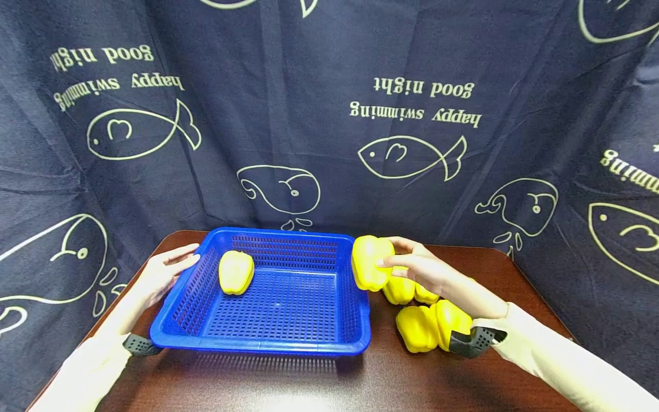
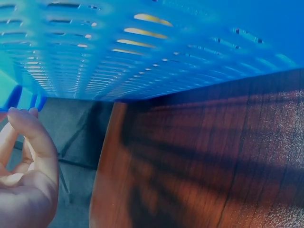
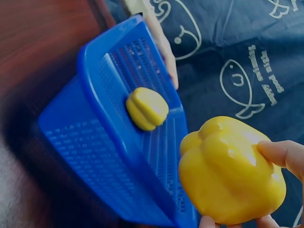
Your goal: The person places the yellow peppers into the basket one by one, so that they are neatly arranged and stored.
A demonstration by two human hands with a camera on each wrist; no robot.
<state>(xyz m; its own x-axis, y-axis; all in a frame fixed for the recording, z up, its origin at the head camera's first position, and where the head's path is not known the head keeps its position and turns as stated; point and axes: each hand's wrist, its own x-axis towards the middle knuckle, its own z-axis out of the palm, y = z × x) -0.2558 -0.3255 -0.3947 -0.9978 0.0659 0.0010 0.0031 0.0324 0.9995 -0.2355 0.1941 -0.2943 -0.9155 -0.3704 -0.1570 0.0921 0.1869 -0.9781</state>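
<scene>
My right hand [image 1: 423, 268] grips a yellow bell pepper [image 1: 370, 264] between thumb and fingers, up at the right rim of a blue plastic basket [image 1: 262, 345]. Close up in the right wrist view, that held pepper [image 3: 230, 173] shows its lobed, glossy side. Another yellow bell pepper [image 1: 236, 273] lies inside the basket, near its left wall. At the left rim, my left hand [image 1: 163, 273] holds the basket's edge. The left wrist view has its curled fingers [image 2: 40, 137] at the rim, beside the slotted wall.
Several more yellow bell peppers [image 1: 416, 328] are grouped on the brown table [image 1: 247, 382] right of the basket, partly hidden behind my right hand and wrist. A dark blue curtain [image 1: 329, 114] with fish drawings hangs close behind the table.
</scene>
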